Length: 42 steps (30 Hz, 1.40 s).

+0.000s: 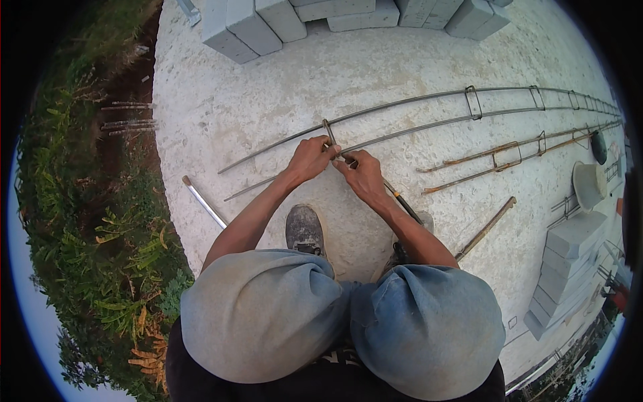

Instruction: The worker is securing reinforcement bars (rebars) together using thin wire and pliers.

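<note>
Pinching the wire stirrup [329, 132] with left hand [312, 159] at twelve o'clock, on steel bars [502, 88]; cannot tell the grip of curled right hand [363, 177] alongside. Around: grey blocks [281, 20] farther toward twelve, rusty bars [450, 163] two-thirty, silver tube [205, 203] nine.

Around the fingers of the left hand [311, 158] and right hand [362, 173], the metal rods [402, 102] look dull grey and matt, while the rusty rods [459, 182] to the right of the right hand are rough brown metal. Left of the left hand, a silver tube [204, 202] shines smooth and metallic; beneath both hands spreads a rough, concrete-like floor [375, 60]. Beyond them the grey blocks [244, 30] are matt and faintly pitted, and below them the trousers [261, 315] are faded, matt denim-like cloth.
</note>
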Tool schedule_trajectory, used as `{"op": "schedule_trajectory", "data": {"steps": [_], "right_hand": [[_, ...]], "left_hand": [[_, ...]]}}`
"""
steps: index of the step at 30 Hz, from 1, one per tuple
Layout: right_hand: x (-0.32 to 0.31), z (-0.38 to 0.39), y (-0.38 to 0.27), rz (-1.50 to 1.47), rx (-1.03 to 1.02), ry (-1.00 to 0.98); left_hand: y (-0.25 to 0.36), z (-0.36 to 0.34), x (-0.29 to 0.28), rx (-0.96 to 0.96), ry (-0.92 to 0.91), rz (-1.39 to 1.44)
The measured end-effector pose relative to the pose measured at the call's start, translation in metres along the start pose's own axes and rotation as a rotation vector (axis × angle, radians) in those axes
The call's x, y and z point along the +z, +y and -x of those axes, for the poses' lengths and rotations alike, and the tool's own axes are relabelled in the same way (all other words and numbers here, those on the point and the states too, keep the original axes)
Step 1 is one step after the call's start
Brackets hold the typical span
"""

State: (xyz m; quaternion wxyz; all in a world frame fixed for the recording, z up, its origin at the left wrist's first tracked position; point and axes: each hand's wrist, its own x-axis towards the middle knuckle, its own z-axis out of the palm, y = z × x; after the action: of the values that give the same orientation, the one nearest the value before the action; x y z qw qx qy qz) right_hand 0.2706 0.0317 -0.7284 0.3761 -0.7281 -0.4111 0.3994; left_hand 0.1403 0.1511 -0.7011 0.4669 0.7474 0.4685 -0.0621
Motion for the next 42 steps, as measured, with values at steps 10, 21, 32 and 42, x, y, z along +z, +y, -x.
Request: {"op": "schedule_trajectory", "data": {"steps": [10, 21, 32, 42], "right_hand": [[0.003, -0.005, -0.014, 0.478, -0.268, -0.036], [0.004, -0.007, -0.012, 0.527, -0.349, -0.060], [0.013, 0.025, -0.010, 0.174, -0.214, -0.132], [-0.029, 0.019, -0.016, -0.082, 0.334, -0.282]], "left_hand": [[-0.017, -0.016, -0.004, -0.075, -0.180, 0.303], [-0.021, -0.020, -0.003, -0.025, -0.196, 0.298], [-0.014, -0.013, 0.000, -0.041, -0.146, 0.367], [-0.011, -0.011, 0.004, -0.033, -0.095, 0.298]]}}
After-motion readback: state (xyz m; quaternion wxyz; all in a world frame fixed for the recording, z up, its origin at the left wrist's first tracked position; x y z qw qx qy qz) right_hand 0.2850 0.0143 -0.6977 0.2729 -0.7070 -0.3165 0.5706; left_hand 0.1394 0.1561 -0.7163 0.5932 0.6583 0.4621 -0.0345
